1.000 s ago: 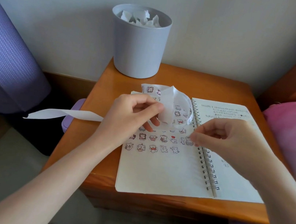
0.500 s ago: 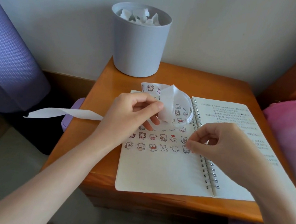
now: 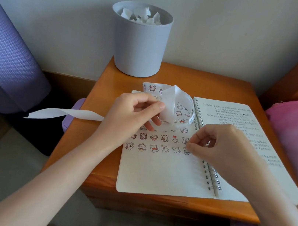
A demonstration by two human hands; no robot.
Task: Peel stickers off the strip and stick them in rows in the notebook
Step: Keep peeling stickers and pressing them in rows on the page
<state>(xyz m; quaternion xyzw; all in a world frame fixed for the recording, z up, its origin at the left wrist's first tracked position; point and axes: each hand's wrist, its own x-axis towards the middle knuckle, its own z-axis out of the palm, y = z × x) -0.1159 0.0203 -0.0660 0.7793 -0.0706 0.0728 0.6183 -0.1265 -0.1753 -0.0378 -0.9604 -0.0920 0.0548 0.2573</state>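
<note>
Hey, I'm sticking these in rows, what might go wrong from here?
The right hand pinches a sticker close to the spiral rings; it might land crooked or catch them. The sticker strip in the left hand loops over finished rows and could hide or snag them.

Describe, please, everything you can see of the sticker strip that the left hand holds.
The sticker strip is a long white paper ribbon. Its printed part curls into a loose loop above the top of the left page of the notebook, with small cartoon animal stickers on its inner face. The left hand pinches it at a fold between thumb and fingers. A bare, twisted tail runs left past the edge of the table and hangs in the air.
</note>
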